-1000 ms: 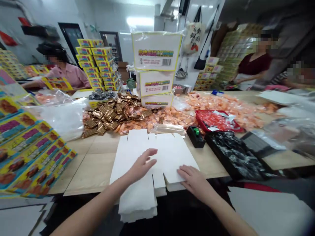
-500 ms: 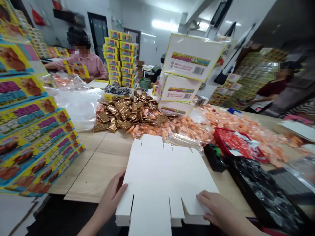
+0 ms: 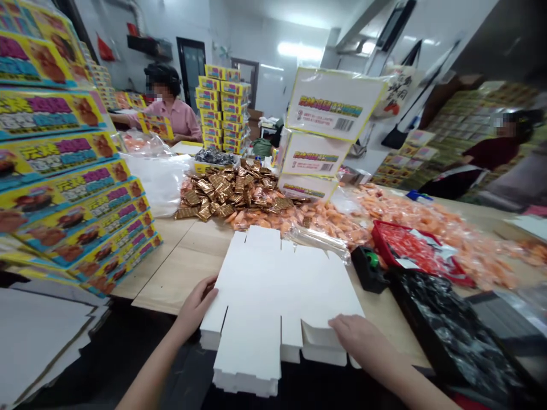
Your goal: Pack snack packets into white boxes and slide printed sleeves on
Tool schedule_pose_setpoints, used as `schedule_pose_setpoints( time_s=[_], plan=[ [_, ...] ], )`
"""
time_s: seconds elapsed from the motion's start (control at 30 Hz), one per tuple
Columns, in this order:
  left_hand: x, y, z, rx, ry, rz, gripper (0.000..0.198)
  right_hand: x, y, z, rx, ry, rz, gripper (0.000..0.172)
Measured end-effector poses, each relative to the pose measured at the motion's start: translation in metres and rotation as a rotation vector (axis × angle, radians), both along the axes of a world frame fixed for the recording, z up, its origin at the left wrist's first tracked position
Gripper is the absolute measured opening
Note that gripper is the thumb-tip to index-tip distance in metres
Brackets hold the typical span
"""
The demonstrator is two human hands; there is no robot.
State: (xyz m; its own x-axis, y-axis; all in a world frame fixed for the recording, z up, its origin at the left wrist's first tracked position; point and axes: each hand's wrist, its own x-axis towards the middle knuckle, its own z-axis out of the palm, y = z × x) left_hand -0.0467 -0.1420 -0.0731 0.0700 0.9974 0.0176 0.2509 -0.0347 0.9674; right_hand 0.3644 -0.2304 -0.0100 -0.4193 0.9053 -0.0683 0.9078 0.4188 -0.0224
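Observation:
A stack of flat white die-cut carton blanks (image 3: 273,290) lies on the wooden table (image 3: 179,267) at its near edge, part of it hanging over. My left hand (image 3: 197,304) rests against the stack's left side, fingers curled at its edge. My right hand (image 3: 359,340) lies on the stack's near right corner, fingers bent over the top blanks. Neither hand lifts anything clear of the pile.
Yellow printed boxes (image 3: 77,193) are stacked at the left. Gold packets (image 3: 226,191) and orange packets (image 3: 325,219) are heaped behind the blanks, with white cartons (image 3: 329,119) piled above. A tape dispenser (image 3: 370,267), red tray (image 3: 410,250) and black tray (image 3: 453,336) sit right. Two people work beyond.
My left hand went from the top of the stack to its left side. The right hand stayed at the near right corner. The view swung left and nearer.

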Motion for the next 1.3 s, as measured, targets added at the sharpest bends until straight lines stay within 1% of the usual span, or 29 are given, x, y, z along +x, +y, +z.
schedule_pose_setpoints(
  time_s=[0.07,0.17,0.23,0.3,0.37,0.53,0.63,0.77,0.9,0.97,1.03,1.1,1.13,1.2,1.27,1.3],
  plan=[
    [-0.002,0.001,0.002,0.004,0.015,-0.026,0.056,-0.004,0.003,0.008,-0.06,0.015,-0.04,0.028],
    [-0.005,0.003,0.006,-0.004,0.038,-0.076,0.056,-0.007,0.013,0.03,-0.237,0.121,-0.033,0.024],
    [-0.007,0.004,0.009,-0.014,0.041,-0.094,0.055,-0.006,0.02,0.044,-0.353,0.205,-0.031,0.018],
    [-0.008,0.004,0.011,-0.025,0.035,-0.099,0.055,-0.004,0.026,0.052,-0.436,0.279,-0.057,0.011],
    [-0.007,0.004,0.013,-0.036,0.023,-0.095,0.056,-0.002,0.028,0.055,-0.483,0.333,-0.081,0.012],
    [-0.006,0.004,0.017,-0.068,0.01,-0.068,0.056,-0.001,0.026,0.053,-0.448,0.352,-0.105,0.029],
    [-0.004,0.003,0.022,-0.102,0.012,-0.08,0.058,0.004,0.031,0.05,-0.484,0.375,-0.107,0.029],
    [-0.003,0.002,0.027,-0.127,0.024,-0.075,0.059,0.015,0.039,0.041,-0.551,0.475,-0.106,0.034],
    [-0.002,0.001,0.027,-0.161,0.029,-0.051,0.062,0.024,0.035,0.029,-0.563,0.551,-0.048,0.036],
    [-0.001,0.002,0.026,-0.181,0.028,-0.048,0.064,0.027,0.033,0.024,-0.566,0.573,-0.068,0.041],
    [-0.002,0.005,0.026,-0.191,0.034,-0.05,0.063,0.026,0.032,0.022,-0.57,0.576,-0.074,0.042],
    [-0.006,0.009,0.025,-0.172,0.066,-0.054,0.062,0.023,0.034,0.029,-0.541,0.537,-0.04,0.038],
    [-0.01,0.012,0.026,-0.156,0.096,-0.047,0.062,0.02,0.034,0.036,-0.491,0.505,-0.024,0.038],
    [-0.022,0.019,0.029,-0.176,0.182,-0.023,0.062,0.014,0.033,0.057,-0.312,0.454,-0.021,0.04],
    [-0.034,0.025,0.038,-0.316,0.21,-0.012,0.063,0.007,0.029,0.083,-0.068,0.44,-0.022,0.035],
    [-0.039,0.028,0.044,-0.418,0.172,-0.024,0.062,0.003,0.027,0.097,0.045,0.438,-0.001,0.031]
  ],
)
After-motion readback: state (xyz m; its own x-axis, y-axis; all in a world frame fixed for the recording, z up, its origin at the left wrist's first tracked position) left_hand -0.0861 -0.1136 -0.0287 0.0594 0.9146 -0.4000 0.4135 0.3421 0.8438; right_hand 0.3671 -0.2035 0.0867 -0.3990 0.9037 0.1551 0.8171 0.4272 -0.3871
